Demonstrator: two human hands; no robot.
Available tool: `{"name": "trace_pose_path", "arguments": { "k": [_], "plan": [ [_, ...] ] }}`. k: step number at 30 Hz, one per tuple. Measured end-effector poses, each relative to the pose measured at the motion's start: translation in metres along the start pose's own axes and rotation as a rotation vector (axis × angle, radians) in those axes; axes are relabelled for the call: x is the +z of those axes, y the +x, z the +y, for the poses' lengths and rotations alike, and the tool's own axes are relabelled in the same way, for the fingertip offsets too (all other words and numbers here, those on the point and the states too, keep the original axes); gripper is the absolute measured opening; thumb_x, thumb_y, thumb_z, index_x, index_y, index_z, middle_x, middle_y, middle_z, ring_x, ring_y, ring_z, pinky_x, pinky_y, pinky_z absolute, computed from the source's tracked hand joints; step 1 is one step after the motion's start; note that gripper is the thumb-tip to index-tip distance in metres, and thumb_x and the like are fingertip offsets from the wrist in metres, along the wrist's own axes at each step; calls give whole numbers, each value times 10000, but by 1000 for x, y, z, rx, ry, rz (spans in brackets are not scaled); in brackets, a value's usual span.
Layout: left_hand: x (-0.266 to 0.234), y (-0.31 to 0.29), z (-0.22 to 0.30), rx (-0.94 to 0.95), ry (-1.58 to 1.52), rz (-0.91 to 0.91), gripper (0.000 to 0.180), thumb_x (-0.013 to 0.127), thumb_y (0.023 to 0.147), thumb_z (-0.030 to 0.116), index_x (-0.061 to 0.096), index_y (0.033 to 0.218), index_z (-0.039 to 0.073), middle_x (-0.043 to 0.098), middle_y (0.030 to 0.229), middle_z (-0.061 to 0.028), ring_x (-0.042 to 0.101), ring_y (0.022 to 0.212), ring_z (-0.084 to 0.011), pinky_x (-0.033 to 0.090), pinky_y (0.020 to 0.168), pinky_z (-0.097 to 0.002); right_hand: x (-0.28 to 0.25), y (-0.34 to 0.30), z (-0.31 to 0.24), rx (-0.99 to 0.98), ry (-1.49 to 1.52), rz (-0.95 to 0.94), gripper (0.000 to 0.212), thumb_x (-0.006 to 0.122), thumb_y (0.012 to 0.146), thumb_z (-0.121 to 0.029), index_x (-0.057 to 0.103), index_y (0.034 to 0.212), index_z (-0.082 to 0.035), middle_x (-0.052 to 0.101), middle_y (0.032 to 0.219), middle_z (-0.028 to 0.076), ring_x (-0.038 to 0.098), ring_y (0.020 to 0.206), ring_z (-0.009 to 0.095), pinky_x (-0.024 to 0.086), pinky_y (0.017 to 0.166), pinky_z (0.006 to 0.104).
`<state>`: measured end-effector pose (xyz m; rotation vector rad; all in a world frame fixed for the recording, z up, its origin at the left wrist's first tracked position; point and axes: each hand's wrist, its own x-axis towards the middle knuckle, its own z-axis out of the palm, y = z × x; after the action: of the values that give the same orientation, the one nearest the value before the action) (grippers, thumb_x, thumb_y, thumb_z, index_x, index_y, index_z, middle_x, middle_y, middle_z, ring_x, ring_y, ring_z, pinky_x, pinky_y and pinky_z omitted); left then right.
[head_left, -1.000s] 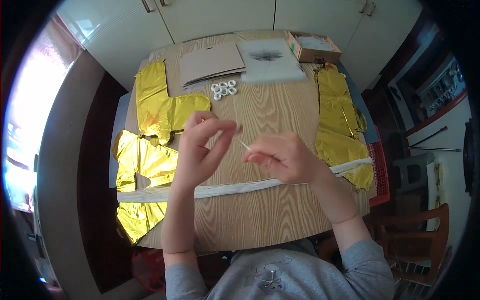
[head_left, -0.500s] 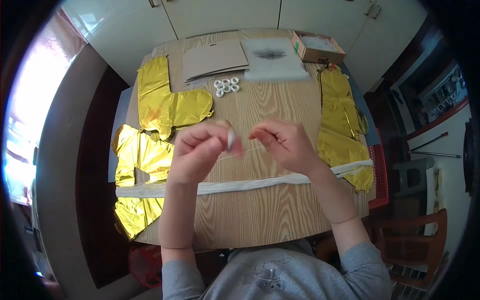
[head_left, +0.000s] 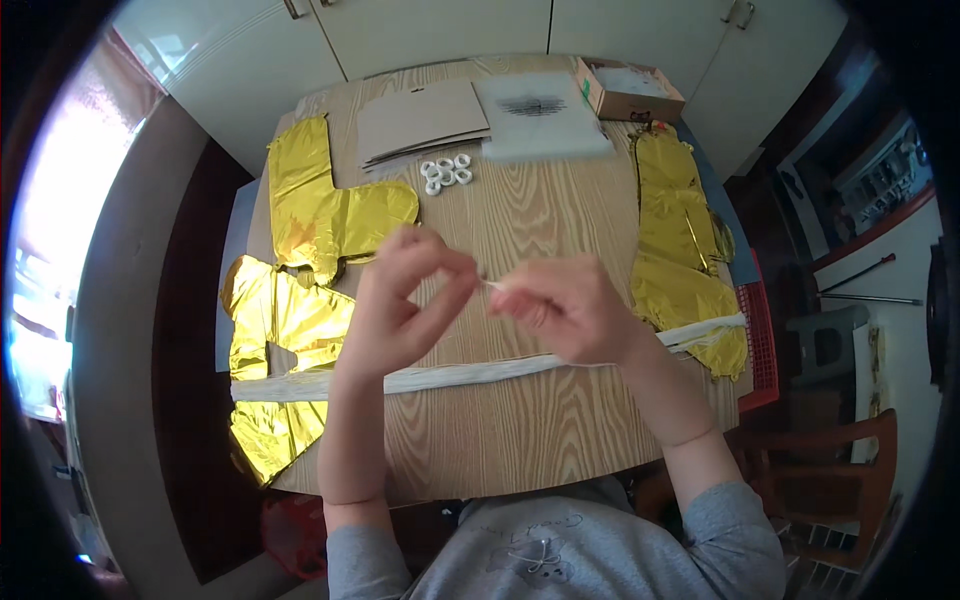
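Above the middle of the wooden table (head_left: 500,440), my hands work close together on a thin white string (head_left: 491,283). My left hand (head_left: 405,300) pinches at one end of it, thumb and forefinger meeting. Curled fingers of my right hand (head_left: 560,305) hold the string from the other side; slight blur hides the exact grip. Below my wrists, a long bundle of white strings (head_left: 480,375) lies across the table. Several small white rolls (head_left: 446,173) sit clustered beyond my left hand.
Flat gold foil balloons lie at left (head_left: 300,200), lower left (head_left: 300,310) and right (head_left: 675,220). At the back are cardboard sheets (head_left: 425,125), clear plastic bags (head_left: 545,130) and an open box (head_left: 635,103). A red basket (head_left: 762,345) and a wooden chair (head_left: 870,450) stand right.
The white piece at my left fingertips no longer shows. My right hand has come left and slightly down, closing the gap, and the string between the hands shows much shorter.
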<state>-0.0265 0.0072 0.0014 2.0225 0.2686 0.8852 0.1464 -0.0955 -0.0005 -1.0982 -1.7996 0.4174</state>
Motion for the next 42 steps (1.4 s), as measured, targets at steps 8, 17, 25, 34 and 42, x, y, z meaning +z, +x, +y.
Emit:
{"name": "trace_pose_path", "arguments": {
  "k": [8,17,25,34,42],
  "plan": [
    [10,4,10,-126,-180,123,118,551,794,23,616,863,-49,624,909,-63,517,793,-125,410,718,-258,5,-3,7,-24,-20,-23,80,573,808,-137,567,786,-60,569,633,80,574,549,252,435,495,341],
    [8,-2,6,-98,-194,44,110,572,782,-6,636,871,-17,621,834,-82,540,847,-157,426,757,-291,3,-3,7,-15,9,-43,100,571,813,-126,572,746,-51,561,620,76,557,520,223,414,467,309],
    [14,-1,7,-138,-683,63,138,544,815,22,626,885,-65,624,942,-116,536,802,-139,429,751,-272,8,-6,20,5,-77,24,71,551,829,-73,598,806,-25,571,638,61,540,526,148,402,485,256],
    [12,0,-1,-14,-584,-20,124,560,788,21,635,881,-7,639,782,-74,523,704,-139,419,652,-267,-1,-3,19,95,-61,74,92,553,825,-109,602,808,-33,579,646,62,547,520,157,417,492,261],
    [9,1,-3,75,-416,-139,146,587,748,-33,646,878,-3,655,807,-54,482,706,-122,400,644,-250,-4,1,11,161,34,134,76,563,816,-89,589,780,-27,583,651,49,536,537,120,414,488,242]
  ]
}}
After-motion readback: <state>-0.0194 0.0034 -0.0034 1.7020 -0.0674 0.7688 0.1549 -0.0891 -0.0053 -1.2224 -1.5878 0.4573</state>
